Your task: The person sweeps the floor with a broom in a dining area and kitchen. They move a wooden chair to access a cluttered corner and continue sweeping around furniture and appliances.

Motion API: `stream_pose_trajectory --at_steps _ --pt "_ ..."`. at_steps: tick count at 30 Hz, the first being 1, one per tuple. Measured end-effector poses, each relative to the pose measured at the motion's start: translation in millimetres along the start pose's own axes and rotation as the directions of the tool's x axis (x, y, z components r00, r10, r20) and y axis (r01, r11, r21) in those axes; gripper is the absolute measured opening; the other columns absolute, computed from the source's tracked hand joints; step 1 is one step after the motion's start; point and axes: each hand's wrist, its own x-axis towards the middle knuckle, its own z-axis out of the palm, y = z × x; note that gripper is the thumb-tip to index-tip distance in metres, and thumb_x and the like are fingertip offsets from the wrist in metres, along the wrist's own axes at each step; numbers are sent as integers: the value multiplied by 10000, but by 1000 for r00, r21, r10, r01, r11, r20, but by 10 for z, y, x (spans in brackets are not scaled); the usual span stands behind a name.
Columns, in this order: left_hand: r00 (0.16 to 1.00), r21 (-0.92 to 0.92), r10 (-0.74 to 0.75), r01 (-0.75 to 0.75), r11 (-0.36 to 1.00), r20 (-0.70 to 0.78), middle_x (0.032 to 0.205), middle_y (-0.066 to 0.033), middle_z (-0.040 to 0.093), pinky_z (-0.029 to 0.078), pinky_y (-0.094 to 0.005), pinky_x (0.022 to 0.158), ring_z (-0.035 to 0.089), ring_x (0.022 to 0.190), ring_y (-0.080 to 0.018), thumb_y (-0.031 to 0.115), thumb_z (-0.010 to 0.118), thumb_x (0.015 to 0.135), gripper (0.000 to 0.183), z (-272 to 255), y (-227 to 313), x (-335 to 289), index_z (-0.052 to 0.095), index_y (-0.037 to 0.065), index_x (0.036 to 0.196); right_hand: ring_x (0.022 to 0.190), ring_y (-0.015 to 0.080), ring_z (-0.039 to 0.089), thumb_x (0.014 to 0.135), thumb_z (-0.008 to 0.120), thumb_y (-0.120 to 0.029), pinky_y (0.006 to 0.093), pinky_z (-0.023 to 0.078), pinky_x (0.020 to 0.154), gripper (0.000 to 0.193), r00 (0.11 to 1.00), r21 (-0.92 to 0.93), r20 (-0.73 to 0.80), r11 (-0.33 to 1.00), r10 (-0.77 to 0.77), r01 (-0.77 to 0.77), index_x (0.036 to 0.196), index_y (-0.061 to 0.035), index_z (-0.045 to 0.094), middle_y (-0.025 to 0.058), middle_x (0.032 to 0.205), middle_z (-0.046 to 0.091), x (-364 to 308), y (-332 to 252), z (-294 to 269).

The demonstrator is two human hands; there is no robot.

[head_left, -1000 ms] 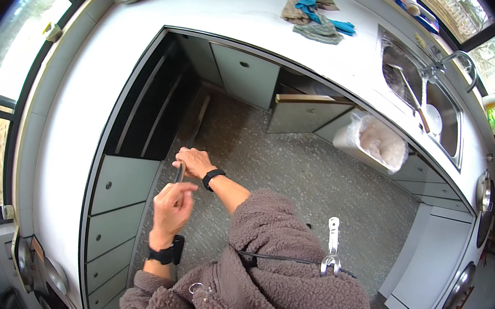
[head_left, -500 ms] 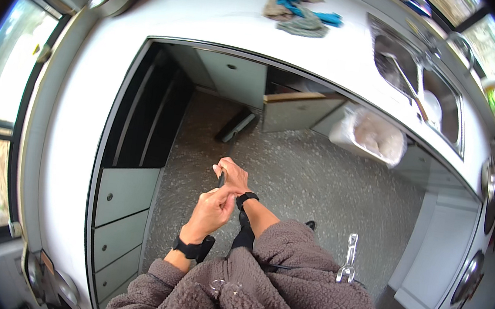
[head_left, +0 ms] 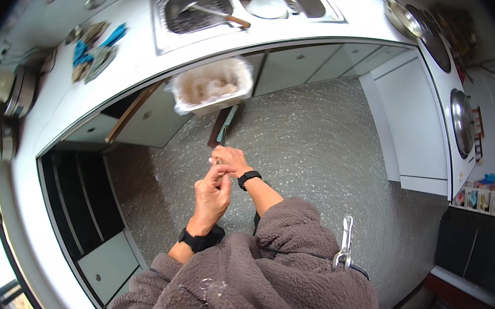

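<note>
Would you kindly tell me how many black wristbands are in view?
2: a black wristband at the wrist of the left hand, another black wristband at the right hand's wrist; more may be hidden.

A long-handled floor tool (head_left: pixel 225 125) has a narrow, straight-edged head, with a pale blue-green strip along one side and a dark brown band along the other. The head is slanted over the speckled grey floor (head_left: pixel 298 136), its far end near the white, bag-lined bin (head_left: pixel 207 108). The handle, seen nearly end-on, is mostly hidden by the curled right hand (head_left: pixel 231 160).
</note>
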Motion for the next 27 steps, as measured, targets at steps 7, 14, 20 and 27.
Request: stream_pose_trajectory --at_steps 7,14,20,27 --pt "904 -37 164 -163 986 394 553 -50 539 375 -253 455 502 488 -60 -11 505 901 119 1824 410 273 606 17 955 924 337 596 873 583 -286 457 467 766 213 895 67 -120 903 429 -424 856 -77 618 61 1043 605 -1001 1241 -1338" --pt "722 -39 49 -31 999 690 552 38 434 299 -237 448 378 501 -27 5 501 906 142 2894 471 203 628 31 964 964 341 597 798 670 -282 467 488 781 195 750 111 -231 783 620 -613 855 -99 634 103 995 582 -2243 2122 -1914" --pt "753 -128 34 67 990 657 603 78 445 268 -206 459 362 535 -3 -19 495 896 170 2891 475 535 639 40 962 872 357 623 744 653 -241 489 501 739 175 707 23 -382 771 595 -636 813 -80 646 145 936 611 -2187 2207 -2021" --pt "862 -214 44 76 974 506 617 66 439 281 -184 484 388 548 -9 -17 484 926 131 1721 741 755 607 18 953 776 352 631 783 636 -325 461 506 655 262 788 41 -481 908 384 -417 721 -70 621 146 783 616 -1255 1329 -1661"
